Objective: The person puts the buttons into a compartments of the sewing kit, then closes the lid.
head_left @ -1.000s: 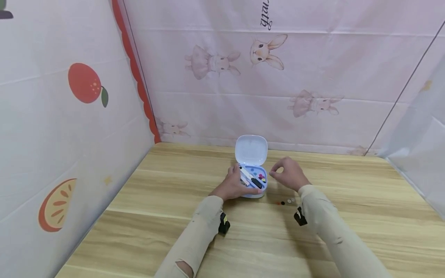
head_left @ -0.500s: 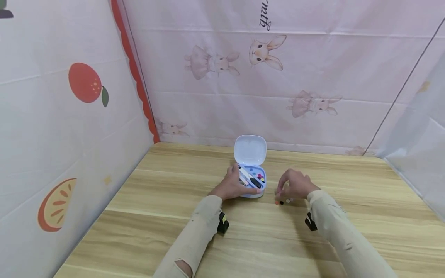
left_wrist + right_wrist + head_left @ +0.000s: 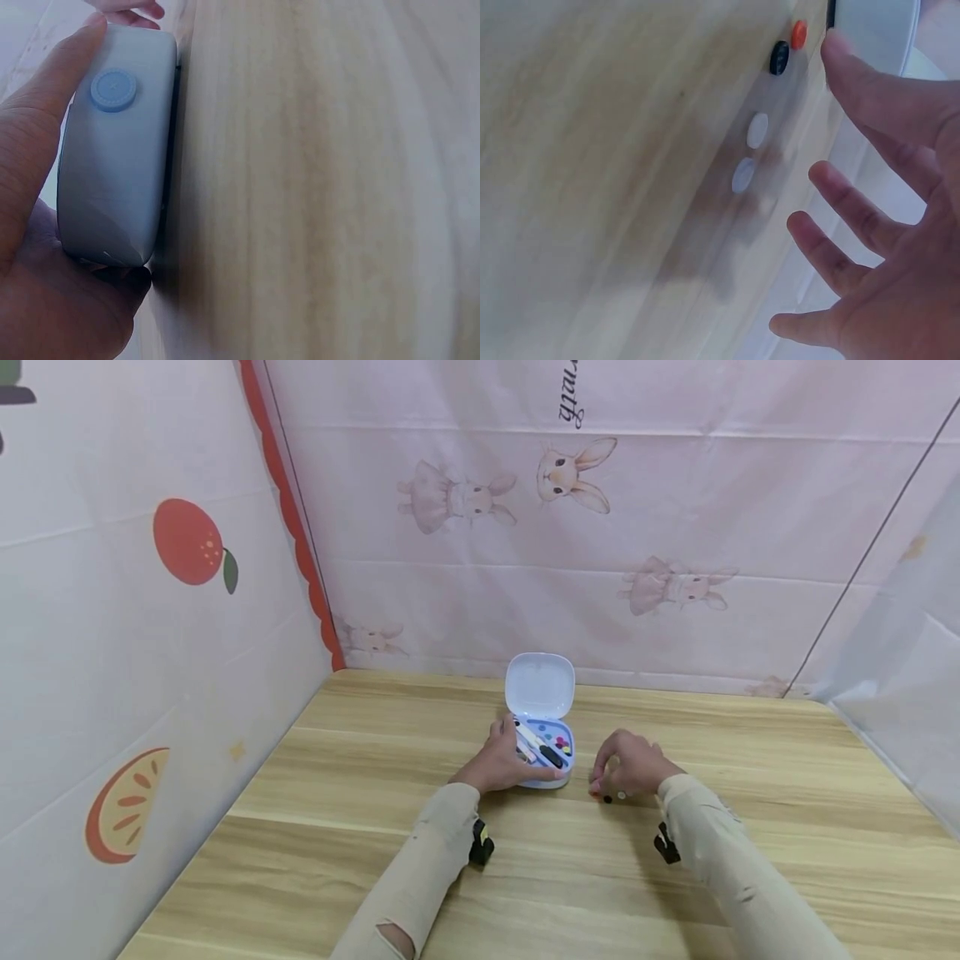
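Note:
My left hand (image 3: 497, 764) grips the left side and front of a small light-blue case (image 3: 546, 782) whose lid (image 3: 540, 685) stands up. Inside lie a black-and-white tool (image 3: 551, 755) and several coloured buttons (image 3: 562, 743). The left wrist view has fingers along the case's side (image 3: 112, 180), by a round blue knob (image 3: 113, 90). Right of the case, my right hand (image 3: 633, 766) hovers low over loose buttons. In the right wrist view its fingers are apart, the thumb beside an orange button (image 3: 799, 34); a black one (image 3: 779, 58) and two whitish ones (image 3: 757, 130) lie in line.
The wooden table (image 3: 525, 893) ends behind the case at a pink fabric backdrop (image 3: 525, 585) with rabbit prints. A white sheet (image 3: 90, 643) with fruit pictures rises on the left, and another pale sheet (image 3: 915, 652) on the right.
My right hand has come down from beside the case's right edge to the loose buttons, then shifted slightly left toward the orange one. My left hand keeps its hold on the case.

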Motion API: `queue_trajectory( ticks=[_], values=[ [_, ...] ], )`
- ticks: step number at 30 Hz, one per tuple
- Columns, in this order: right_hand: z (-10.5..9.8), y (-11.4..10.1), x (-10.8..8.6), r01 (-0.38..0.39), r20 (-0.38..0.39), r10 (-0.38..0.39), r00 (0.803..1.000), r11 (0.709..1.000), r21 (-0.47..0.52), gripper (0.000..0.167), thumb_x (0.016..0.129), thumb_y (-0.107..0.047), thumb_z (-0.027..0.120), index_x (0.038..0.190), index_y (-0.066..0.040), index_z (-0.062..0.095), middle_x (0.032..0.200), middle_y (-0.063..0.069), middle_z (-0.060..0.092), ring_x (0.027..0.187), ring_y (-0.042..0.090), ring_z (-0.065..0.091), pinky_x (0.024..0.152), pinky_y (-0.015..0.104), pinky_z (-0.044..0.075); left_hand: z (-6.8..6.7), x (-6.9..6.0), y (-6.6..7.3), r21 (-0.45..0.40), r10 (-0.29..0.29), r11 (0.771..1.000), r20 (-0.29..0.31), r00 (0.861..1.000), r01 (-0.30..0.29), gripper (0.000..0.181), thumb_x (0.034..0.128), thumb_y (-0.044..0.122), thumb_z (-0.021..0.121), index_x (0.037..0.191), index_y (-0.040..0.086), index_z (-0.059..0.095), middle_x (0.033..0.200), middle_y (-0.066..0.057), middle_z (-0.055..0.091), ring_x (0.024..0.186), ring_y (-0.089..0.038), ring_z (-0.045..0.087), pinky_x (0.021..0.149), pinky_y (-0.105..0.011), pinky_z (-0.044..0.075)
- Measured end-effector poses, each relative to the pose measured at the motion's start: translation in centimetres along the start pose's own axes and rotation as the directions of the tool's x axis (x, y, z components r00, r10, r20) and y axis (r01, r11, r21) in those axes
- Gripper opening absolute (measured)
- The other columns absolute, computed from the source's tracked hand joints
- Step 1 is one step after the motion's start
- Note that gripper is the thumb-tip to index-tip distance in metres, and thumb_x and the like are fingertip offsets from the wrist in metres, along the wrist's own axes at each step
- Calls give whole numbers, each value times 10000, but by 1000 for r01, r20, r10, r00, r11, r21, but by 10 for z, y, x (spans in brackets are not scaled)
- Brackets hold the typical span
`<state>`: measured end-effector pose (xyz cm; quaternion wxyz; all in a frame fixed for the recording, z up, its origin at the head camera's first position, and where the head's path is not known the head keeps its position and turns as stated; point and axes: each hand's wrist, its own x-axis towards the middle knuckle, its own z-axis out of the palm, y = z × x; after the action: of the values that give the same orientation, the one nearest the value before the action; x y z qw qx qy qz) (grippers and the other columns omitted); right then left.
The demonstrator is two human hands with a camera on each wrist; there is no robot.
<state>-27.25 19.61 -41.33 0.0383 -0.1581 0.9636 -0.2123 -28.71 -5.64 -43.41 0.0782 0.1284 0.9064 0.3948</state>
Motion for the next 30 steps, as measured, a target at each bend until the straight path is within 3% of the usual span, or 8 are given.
queue_trajectory(
  ticks=[7, 13, 16, 20, 25, 30],
  values=[
    [0, -4, -3, 1, 18, -1, 1000, 1000, 22, 208, 711, -245, 928, 711, -203, 725, 915, -89, 714, 1057, 328, 622, 1005, 846, 68, 0, 0, 0, -4, -1, 1000, -7, 1000, 1, 1368, 691, 665, 843, 1639, 171, -11, 1606, -106, 183, 1336, -308, 385, 1123, -534, 345],
    [0, -6, -4, -22, -8, 23, 1000, 999, 38, 180, 736, -234, 920, 740, -207, 742, 1097, -10, 707, 1121, 341, 582, 993, 797, 219, -1, -2, 1, -12, 5, 1000, 0, 1000, -5, 1359, 702, 651, 844, 1639, 181, -21, 1633, -104, 142, 1356, -311, 374, 1124, -532, 343],
    [-1, -6, -4, -31, -7, 32, 999, 998, 53, 174, 737, -225, 918, 754, -202, 746, 1155, 29, 697, 1160, 369, 564, 995, 785, 225, -1, -3, 1, -13, 8, 1000, -4, 1000, -8, 1354, 705, 648, 844, 1639, 185, -19, 1632, -101, 144, 1355, -313, 375, 1124, -532, 343],
    [1, -4, -3, -34, -7, 35, 999, 999, 33, 154, 755, -203, 905, 752, -214, 751, 1133, 24, 710, 1140, 361, 577, 991, 764, 245, -1, -4, 2, -10, 5, 1000, -11, 1000, -5, 1346, 708, 644, 845, 1639, 172, -5, 1614, -104, 173, 1341, -312, 384, 1120, -532, 348],
    [5, 0, 0, -50, -42, 50, 998, 999, 4, 138, 766, -177, 894, 747, -230, 768, 1056, -3, 737, 973, 282, 591, 922, 663, 307, -1, -5, 3, -10, 8, 1000, -7, 1000, -8, 1338, 711, 638, 845, 1639, 157, 9, 1610, -113, 179, 1339, -320, 384, 1117, -535, 350],
    [5, 3, 2, -73, -94, 72, 993, 997, -12, 130, 769, -171, 889, 757, -238, 778, 1076, 35, 732, 958, 297, 585, 939, 708, 275, -1, -4, 3, -6, 7, 1000, -6, 1000, -7, 1342, 709, 647, 841, 1639, 155, 9, 1605, -114, 185, 1327, -320, 393, 1114, -535, 354]
  ],
)
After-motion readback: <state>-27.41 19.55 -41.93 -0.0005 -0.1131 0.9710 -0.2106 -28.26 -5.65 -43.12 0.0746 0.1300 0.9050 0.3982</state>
